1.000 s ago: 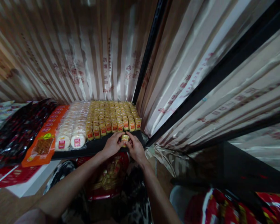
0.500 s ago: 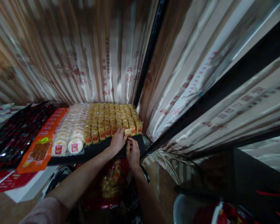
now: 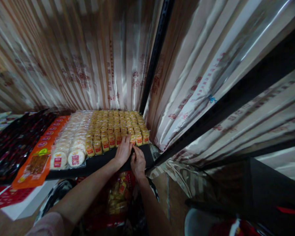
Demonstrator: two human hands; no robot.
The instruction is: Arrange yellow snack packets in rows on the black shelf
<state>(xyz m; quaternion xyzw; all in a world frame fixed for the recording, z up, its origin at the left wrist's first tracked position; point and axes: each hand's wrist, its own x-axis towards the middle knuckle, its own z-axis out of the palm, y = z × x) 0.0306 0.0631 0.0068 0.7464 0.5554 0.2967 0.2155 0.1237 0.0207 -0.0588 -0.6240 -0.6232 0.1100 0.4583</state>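
Observation:
Rows of small yellow snack packets [image 3: 115, 126] with red labels fill the right end of a black shelf [image 3: 100, 162]. My left hand [image 3: 123, 151] rests on the front row, fingers laid over a packet. My right hand [image 3: 137, 162] sits just right of it on the shelf's front edge, fingertips touching the same front row. Whether either hand grips a packet is hidden by the fingers.
Round white packs [image 3: 71, 146] lie left of the yellow packets, then orange packs [image 3: 36, 157] and dark red packs [image 3: 12, 144]. A red bag of snacks [image 3: 115, 196] sits below the shelf. Shiny striped plastic sheeting [image 3: 88, 59] covers the walls, with a black post [image 3: 154, 55] at the corner.
Both hands moved forward from the shelf's edge to the front row of yellow packets; the packet held between them a second ago now sits in that row. The view shifted slightly.

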